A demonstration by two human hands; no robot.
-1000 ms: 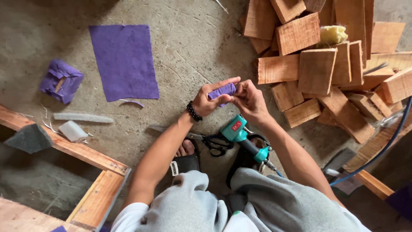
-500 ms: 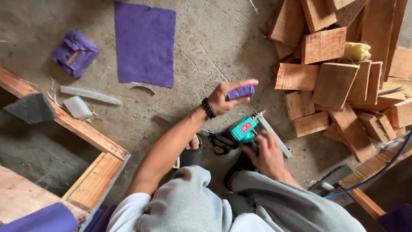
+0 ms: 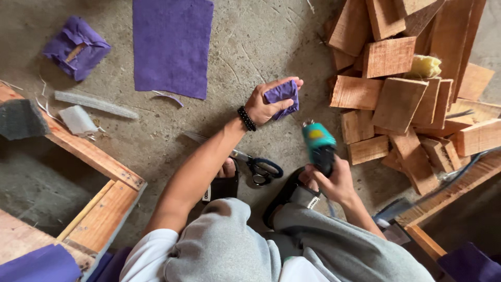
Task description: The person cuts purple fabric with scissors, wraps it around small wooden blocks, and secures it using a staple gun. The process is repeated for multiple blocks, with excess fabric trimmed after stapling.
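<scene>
My left hand [image 3: 267,103] grips a small block wrapped in purple felt [image 3: 282,96], held above the concrete floor. My right hand [image 3: 334,180] holds a teal staple gun [image 3: 318,144] upright, its nose pointing up toward the wrapped block, a short gap below it. Scissors with dark handles [image 3: 259,166] lie on the floor between my feet, partly hidden by my left forearm.
A pile of cut wooden blocks [image 3: 396,99] with a yellow foam lump [image 3: 426,66] fills the right. A purple felt sheet [image 3: 171,44] and another wrapped block [image 3: 76,48] lie at the top left. Wooden frames [image 3: 99,162] border both lower sides, with foam strips [image 3: 94,103] nearby.
My right hand left the wrapped block, took the staple gun off the floor and lifted it upright toward the block. My left hand kept hold of the block.
</scene>
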